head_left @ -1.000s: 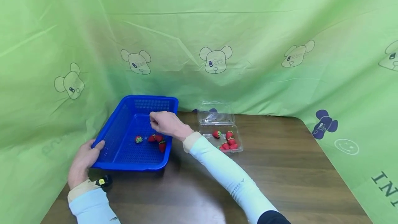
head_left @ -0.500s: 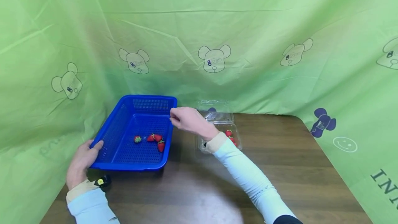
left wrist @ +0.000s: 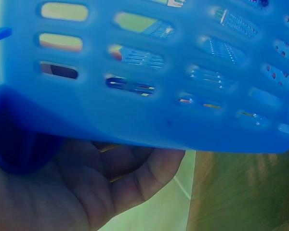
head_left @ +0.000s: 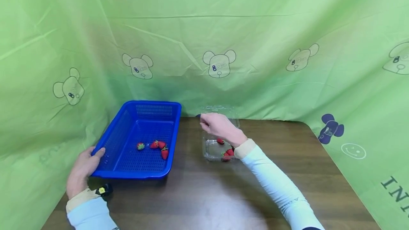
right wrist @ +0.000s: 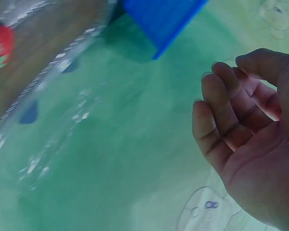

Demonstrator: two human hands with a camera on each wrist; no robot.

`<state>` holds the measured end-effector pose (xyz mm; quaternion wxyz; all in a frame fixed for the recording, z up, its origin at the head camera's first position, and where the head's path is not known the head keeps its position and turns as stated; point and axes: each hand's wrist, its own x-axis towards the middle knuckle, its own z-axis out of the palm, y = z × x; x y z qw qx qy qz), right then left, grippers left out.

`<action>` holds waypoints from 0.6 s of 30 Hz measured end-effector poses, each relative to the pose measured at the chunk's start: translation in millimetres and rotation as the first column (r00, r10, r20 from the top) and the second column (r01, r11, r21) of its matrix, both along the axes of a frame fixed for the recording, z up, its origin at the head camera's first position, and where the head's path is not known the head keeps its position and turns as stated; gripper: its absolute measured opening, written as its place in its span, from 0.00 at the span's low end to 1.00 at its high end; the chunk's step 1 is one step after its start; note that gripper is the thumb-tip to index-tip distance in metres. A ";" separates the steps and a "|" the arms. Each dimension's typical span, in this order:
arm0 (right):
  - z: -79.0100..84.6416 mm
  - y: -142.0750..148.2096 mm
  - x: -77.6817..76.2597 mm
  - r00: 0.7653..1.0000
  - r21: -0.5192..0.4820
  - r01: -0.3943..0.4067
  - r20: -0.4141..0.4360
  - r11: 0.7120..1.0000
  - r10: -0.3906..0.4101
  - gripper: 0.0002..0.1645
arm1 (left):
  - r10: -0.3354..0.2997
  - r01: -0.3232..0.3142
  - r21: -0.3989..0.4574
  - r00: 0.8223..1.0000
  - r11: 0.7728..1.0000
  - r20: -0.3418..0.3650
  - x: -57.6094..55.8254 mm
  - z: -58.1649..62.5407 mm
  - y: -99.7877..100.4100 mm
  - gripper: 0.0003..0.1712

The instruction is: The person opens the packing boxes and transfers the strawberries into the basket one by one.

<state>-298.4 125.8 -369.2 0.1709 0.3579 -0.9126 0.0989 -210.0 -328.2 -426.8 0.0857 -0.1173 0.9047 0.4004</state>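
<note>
A blue perforated plastic basket (head_left: 137, 175) sits at the left of the table, with several strawberries (head_left: 164, 153) on its floor. My left hand (head_left: 83, 166) grips its left rim, thumb over the edge; the left wrist view shows the fingers curled beneath the basket wall (left wrist: 135, 115). Over the clear hinged clamshell box (head_left: 210, 152) hovers my right hand (head_left: 220, 127), covering part of it. Several strawberries (head_left: 229, 152) lie in that box. In the right wrist view the right hand's fingers are loosely bent, and nothing is between them and the thumb.
A brown wooden table (head_left: 198, 191) carries everything. Green cloth (head_left: 255, 91) printed with bear heads hangs behind and along both sides. Close by the left wrist is a small black object (head_left: 104, 189) with a yellow mark.
My right hand has moved right, from above the blue basket, past its right rim, to above the clamshell box. The left hand keeps its grip on the basket.
</note>
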 end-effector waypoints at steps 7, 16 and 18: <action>-22.4 21.4 0.3 0.998 0.117 0.062 0.015 0.991 -0.064 0.07 | 0.000 0.000 -0.002 1.000 1.000 0.004 -0.4 0.0 0.0 0.45; -41.1 42.5 3.2 0.960 0.285 0.163 0.174 0.945 -0.218 0.08 | -0.001 0.001 -0.002 1.000 1.000 0.017 1.3 2.5 1.9 0.46; -44.7 45.1 3.0 0.954 0.312 0.177 0.177 0.934 -0.240 0.08 | -0.004 0.004 -0.007 1.000 1.000 0.013 1.1 2.8 1.6 0.45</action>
